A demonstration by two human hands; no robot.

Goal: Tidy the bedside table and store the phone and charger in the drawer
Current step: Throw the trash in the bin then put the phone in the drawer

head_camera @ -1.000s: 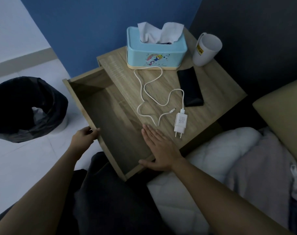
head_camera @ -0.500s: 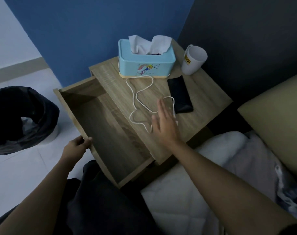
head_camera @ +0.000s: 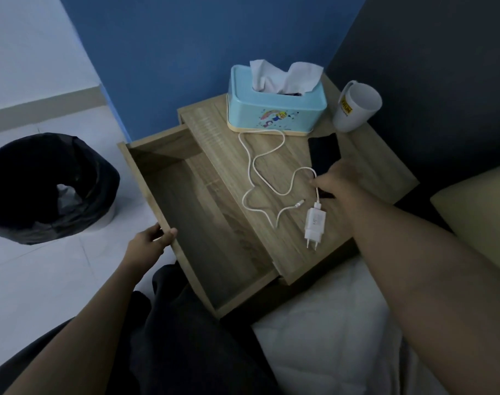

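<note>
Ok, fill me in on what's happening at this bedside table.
A person is tidying it. The left hand grips the front edge of the open, empty wooden drawer. The right hand is on the near end of the black phone, which lies on the wooden tabletop. The white charger with its cable lies loose beside it, not yet stored.

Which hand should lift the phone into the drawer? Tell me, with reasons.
Right. The right hand is already on the near end of the phone, while the left hand grips the front edge of the open drawer, steadying it.
</note>
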